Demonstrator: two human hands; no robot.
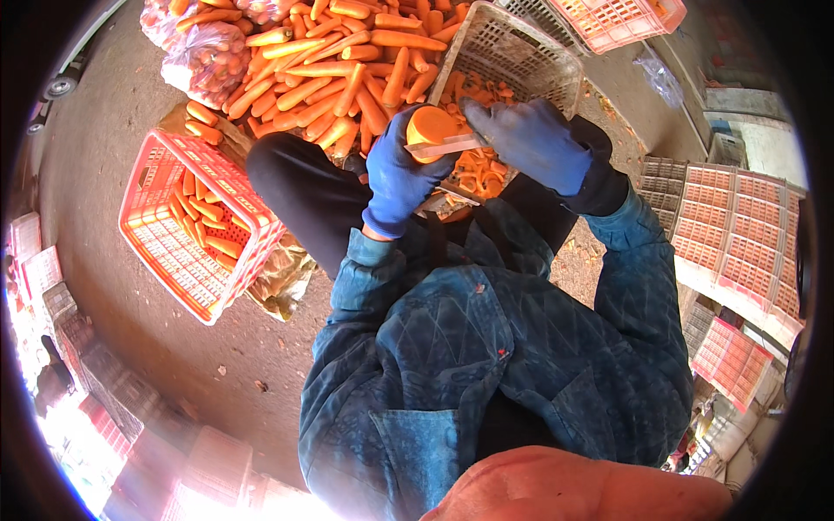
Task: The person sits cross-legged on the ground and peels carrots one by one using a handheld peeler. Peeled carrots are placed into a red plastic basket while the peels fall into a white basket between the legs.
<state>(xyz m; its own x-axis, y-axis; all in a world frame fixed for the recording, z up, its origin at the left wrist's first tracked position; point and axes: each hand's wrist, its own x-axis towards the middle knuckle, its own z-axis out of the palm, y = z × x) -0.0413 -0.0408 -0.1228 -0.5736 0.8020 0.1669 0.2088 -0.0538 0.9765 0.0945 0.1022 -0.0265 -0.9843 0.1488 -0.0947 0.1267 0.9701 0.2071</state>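
Observation:
Wrapped in a blue work glove, my left hand (396,179) grips a thick carrot (430,124), which I see nearly end-on. My right hand (537,146), gloved in the same way, holds a knife (449,146) whose flat blade lies across the near side of the carrot. The knife's handle is hidden in my fist. Beneath both hands is a heap of carrot peelings (479,170), reaching back into a dirty pale plastic crate (521,39). A large pile of carrots (326,71) lies just beyond my left hand.
A red plastic crate (176,260) with several carrots inside stands on the floor at left. Plastic bags of carrots (205,65) sit behind the pile. Stacked crates (736,221) line the right, and another red crate (619,26) is at the back.

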